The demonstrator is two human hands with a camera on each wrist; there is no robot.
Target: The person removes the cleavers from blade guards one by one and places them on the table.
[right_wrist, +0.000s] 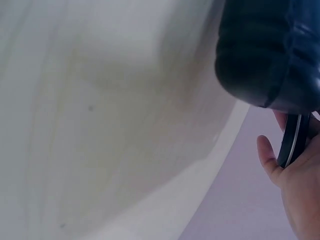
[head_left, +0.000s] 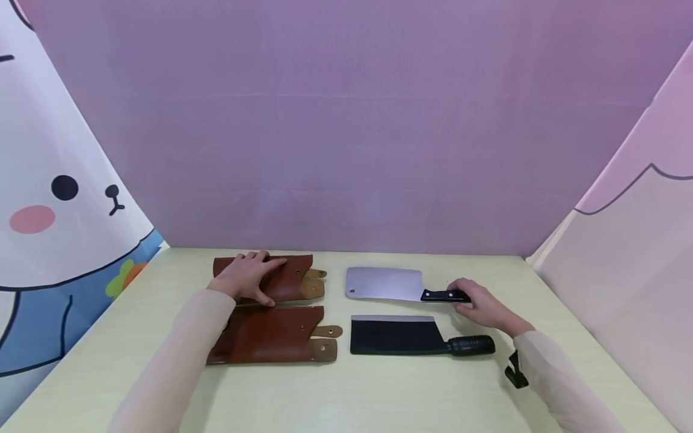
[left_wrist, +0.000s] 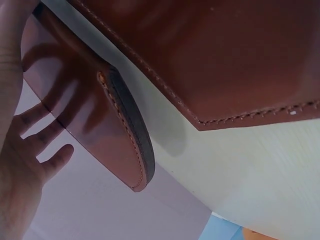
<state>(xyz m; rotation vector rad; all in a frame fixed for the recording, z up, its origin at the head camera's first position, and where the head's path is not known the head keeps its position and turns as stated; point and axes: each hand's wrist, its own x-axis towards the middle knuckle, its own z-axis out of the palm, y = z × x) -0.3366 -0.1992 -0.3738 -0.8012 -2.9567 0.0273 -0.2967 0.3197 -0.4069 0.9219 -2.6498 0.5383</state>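
Note:
On the far left, my left hand (head_left: 246, 278) spreads over a brown leather knife sheath (head_left: 287, 264), thumb towards its near edge. In the left wrist view that hand's loosely spread fingers (left_wrist: 32, 117) reach the sheath's far edge. A second brown sheath (head_left: 265, 337) lies just nearer, partly behind the left sleeve. My right hand (head_left: 482, 304) holds the end of the black riveted handle (head_left: 443, 295) of a silver cleaver (head_left: 384, 282). Below it lies a dark-bladed cleaver (head_left: 397, 337), its black handle (right_wrist: 270, 55) looming large in the right wrist view.
Everything lies on a pale table (head_left: 346, 397). Tan snap straps (head_left: 325, 349) point from the sheaths towards the blades. Purple cloth (head_left: 346, 120) rises along the back edge, with printed cartoon panels (head_left: 65, 240) at the sides. A black clip (head_left: 516, 370) hangs at the right sleeve.

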